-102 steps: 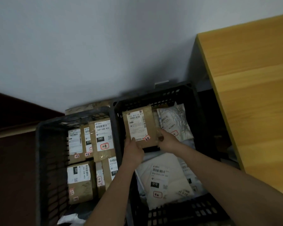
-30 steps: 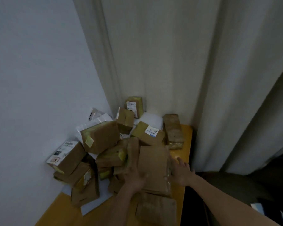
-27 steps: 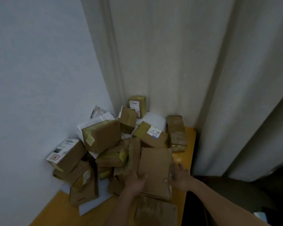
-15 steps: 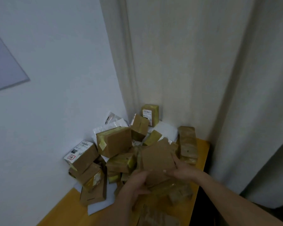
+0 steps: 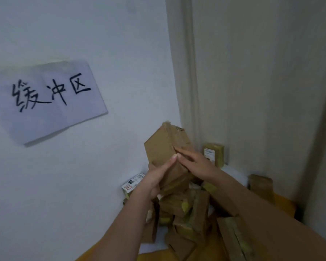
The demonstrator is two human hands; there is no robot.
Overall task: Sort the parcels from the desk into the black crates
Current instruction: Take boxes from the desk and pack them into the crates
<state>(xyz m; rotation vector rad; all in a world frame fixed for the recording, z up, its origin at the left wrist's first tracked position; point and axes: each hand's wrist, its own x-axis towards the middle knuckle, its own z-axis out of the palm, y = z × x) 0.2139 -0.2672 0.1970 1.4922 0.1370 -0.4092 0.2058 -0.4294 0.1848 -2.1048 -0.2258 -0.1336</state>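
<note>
A flat brown cardboard parcel (image 5: 164,146) is lifted on end above the pile, its plain side toward me. My left hand (image 5: 156,178) grips its lower left edge, thumb along the front. My right hand (image 5: 194,162) holds the right side with fingers laid across the face. Below lies the heap of brown parcels (image 5: 186,210) on the yellow wooden desk (image 5: 284,206). The black crates are out of view.
A paper sign with handwritten characters (image 5: 47,100) hangs on the white wall at left. A beige curtain (image 5: 252,81) fills the right. A small labelled box (image 5: 214,153) stands in the corner, and a white-labelled box (image 5: 133,183) leans by the wall.
I turned from the crates to the desk pile. Both hands took hold of a flat brown parcel and raised it upright off the heap; the view tilted up toward the wall sign.
</note>
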